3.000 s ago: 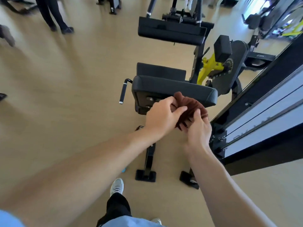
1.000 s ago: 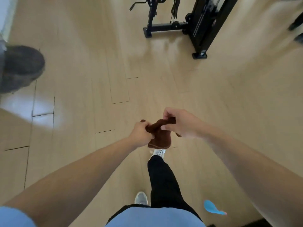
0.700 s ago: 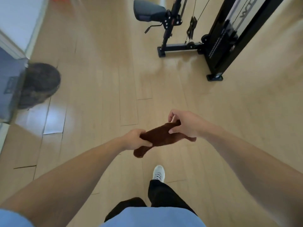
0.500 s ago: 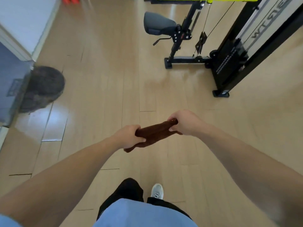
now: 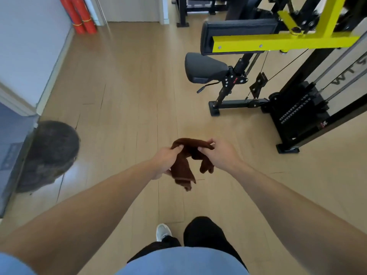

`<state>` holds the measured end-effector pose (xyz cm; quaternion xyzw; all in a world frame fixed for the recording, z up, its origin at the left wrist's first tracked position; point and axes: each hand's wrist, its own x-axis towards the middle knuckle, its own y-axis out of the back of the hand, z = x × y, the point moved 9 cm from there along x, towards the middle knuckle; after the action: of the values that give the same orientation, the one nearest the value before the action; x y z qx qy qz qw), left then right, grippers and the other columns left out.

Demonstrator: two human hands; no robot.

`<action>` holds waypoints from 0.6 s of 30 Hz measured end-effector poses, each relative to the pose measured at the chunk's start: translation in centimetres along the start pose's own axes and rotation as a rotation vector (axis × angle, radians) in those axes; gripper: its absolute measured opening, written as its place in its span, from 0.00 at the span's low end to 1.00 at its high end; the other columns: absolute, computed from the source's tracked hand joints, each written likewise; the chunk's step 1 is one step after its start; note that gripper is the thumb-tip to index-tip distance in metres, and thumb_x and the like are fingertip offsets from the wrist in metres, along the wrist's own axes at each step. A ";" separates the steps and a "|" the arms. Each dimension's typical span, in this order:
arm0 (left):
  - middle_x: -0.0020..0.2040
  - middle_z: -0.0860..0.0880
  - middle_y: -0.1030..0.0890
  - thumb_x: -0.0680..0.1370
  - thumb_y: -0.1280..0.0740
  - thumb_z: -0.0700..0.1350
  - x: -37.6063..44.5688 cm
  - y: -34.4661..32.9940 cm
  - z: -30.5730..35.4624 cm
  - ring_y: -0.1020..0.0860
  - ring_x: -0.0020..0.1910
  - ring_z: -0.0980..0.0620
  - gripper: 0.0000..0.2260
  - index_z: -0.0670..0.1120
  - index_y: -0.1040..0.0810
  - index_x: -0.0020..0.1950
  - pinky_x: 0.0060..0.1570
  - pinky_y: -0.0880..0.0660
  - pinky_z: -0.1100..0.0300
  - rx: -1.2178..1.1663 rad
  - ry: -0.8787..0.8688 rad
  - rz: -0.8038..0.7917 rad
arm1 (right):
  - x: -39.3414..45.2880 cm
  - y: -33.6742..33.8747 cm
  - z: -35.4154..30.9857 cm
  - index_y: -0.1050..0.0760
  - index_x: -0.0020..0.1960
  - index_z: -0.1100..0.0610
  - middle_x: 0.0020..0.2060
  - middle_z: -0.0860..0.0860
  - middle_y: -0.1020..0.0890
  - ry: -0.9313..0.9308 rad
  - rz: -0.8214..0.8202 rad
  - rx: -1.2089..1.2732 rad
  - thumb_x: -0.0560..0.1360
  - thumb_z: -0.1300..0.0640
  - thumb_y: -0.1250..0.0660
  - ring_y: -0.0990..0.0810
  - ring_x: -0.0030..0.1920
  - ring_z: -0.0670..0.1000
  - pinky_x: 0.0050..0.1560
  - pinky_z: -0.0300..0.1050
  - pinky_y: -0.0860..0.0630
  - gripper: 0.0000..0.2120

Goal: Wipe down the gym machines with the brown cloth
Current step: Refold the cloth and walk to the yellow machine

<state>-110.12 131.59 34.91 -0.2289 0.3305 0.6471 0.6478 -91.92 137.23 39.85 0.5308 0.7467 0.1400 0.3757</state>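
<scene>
A person is standing on a light wooden floor (image 5: 123,80) and looking down at both hands. The left hand (image 5: 165,161) is pinching one top corner of the brown cloth (image 5: 186,157) between thumb and fingers. The right hand (image 5: 220,155) is pinching the other top part of the cloth, with its fingers curled around the edge. The two hands are near each other in the middle of the view. The cloth is bending up in a bump between them, and its loose ends are hanging down below the hands, above the floor. It is not touching any machine.

Far and to the right, a gym machine (image 5: 294,108) is standing on the floor, well apart from the cloth. It is showing a black seat (image 5: 204,66), a black pad (image 5: 238,32) above the seat, and a bright yellow bar (image 5: 284,42) reaching across. Thin cables are running down to a black stack of weights (image 5: 297,110).

Far on the left, two red tanks (image 5: 81,16) are standing by the wall. On the near left, a dark round thing (image 5: 51,153) is sitting on the floor; it is too blurry to name. At the near edge, a white shoe (image 5: 162,232) and dark trousers (image 5: 202,231) are showing.
</scene>
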 end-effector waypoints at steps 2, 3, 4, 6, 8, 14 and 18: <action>0.56 0.43 0.16 0.82 0.40 0.59 2.4 0.6 3.2 0.17 0.52 0.43 0.22 0.44 0.24 0.65 0.40 0.16 0.49 -0.093 -0.011 0.012 | 2.0 -0.2 -2.3 0.21 0.52 0.50 0.37 0.45 0.14 0.022 0.003 0.058 0.77 0.46 0.29 0.14 0.39 0.53 0.39 0.46 0.17 0.09; 0.57 0.43 0.17 0.82 0.41 0.60 4.3 0.9 5.2 0.17 0.53 0.43 0.23 0.44 0.24 0.66 0.41 0.16 0.48 -0.106 -0.023 0.010 | 4.0 -0.4 -3.1 0.20 0.53 0.50 0.42 0.45 0.14 0.026 -0.013 0.078 0.77 0.45 0.28 0.14 0.41 0.50 0.42 0.43 0.17 0.10; 0.57 0.44 0.16 0.82 0.42 0.62 5.9 1.1 7.2 0.17 0.54 0.43 0.24 0.45 0.24 0.66 0.42 0.16 0.47 -0.116 -0.032 0.007 | 5.8 -0.4 -4.0 0.20 0.55 0.50 0.44 0.44 0.15 0.032 -0.036 0.110 0.76 0.46 0.27 0.16 0.42 0.46 0.42 0.38 0.19 0.11; 0.54 0.46 0.14 0.80 0.41 0.65 9.0 1.4 11.7 0.16 0.52 0.45 0.26 0.46 0.21 0.62 0.42 0.16 0.49 -0.121 -0.066 -0.019 | 9.4 0.4 -5.7 0.20 0.57 0.48 0.45 0.44 0.16 0.046 -0.085 0.198 0.76 0.49 0.25 0.18 0.35 0.40 0.31 0.29 0.26 0.11; 0.50 0.48 0.14 0.78 0.37 0.66 12.1 2.1 15.7 0.16 0.49 0.48 0.23 0.47 0.19 0.58 0.43 0.16 0.50 -0.102 -0.092 -0.011 | 13.2 2.0 -6.5 0.21 0.58 0.48 0.43 0.47 0.15 0.047 -0.101 0.298 0.75 0.50 0.24 0.18 0.30 0.37 0.29 0.28 0.28 0.13; 0.48 0.48 0.16 0.79 0.34 0.55 21.0 5.0 30.0 0.17 0.49 0.46 0.14 0.47 0.19 0.56 0.53 0.19 0.47 0.001 -0.257 0.258 | 26.4 10.0 -11.7 0.21 0.52 0.33 0.50 0.39 0.20 0.201 -0.017 0.343 0.70 0.49 0.20 0.18 0.54 0.45 0.52 0.44 0.18 0.17; 0.43 0.49 0.16 0.79 0.35 0.58 22.6 7.7 41.4 0.17 0.46 0.49 0.13 0.52 0.19 0.42 0.49 0.18 0.49 -0.092 -0.476 0.381 | 33.3 15.2 -18.1 0.27 0.65 0.46 0.56 0.47 0.20 0.284 0.016 0.416 0.66 0.54 0.17 0.15 0.49 0.48 0.42 0.47 0.14 0.31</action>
<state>-113.55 177.50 47.58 -0.0339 0.1766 0.8068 0.5628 -99.48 176.64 47.67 0.5777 0.8005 0.0594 0.1483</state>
